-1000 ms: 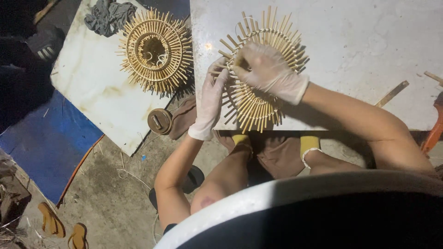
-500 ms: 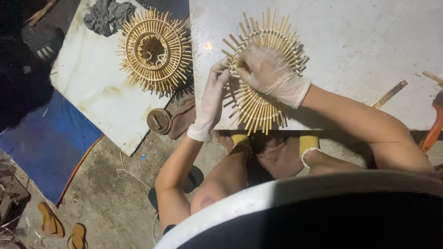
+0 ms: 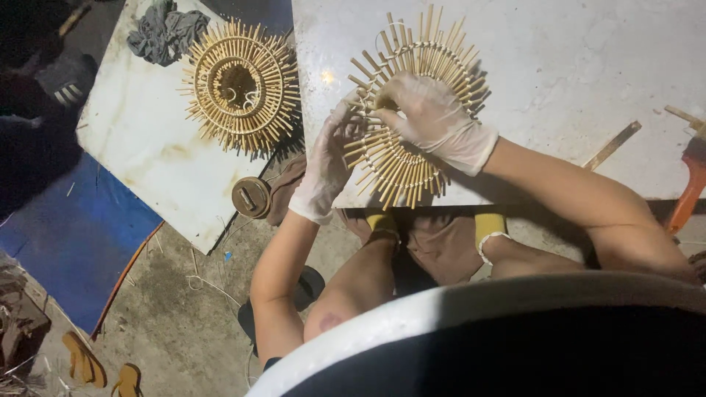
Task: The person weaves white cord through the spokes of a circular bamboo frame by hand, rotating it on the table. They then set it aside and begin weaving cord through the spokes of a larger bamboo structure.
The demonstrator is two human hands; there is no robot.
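Here both gloved hands work on a sunburst frame [image 3: 412,110] of bamboo sticks, which lies at the near edge of the white board [image 3: 573,66] with its lower sticks jutting past the rim. The right hand [image 3: 430,117] lies over the frame's middle, fingers curled and pinching down among the sticks. The left hand [image 3: 327,162] is at the frame's left side, fingers bent around the outer stick ends there. A second frame [image 3: 241,82], alike in make, rests on the other board [image 3: 140,147] to the left, well apart from the hands, with a grey rag [image 3: 165,33] just beyond it. A round brown disc [image 3: 251,197] sits below that board's corner. A wood strip [image 3: 612,145] lies near the right forearm. Two sandals [image 3: 103,367] lie on the concrete floor [image 3: 184,316].
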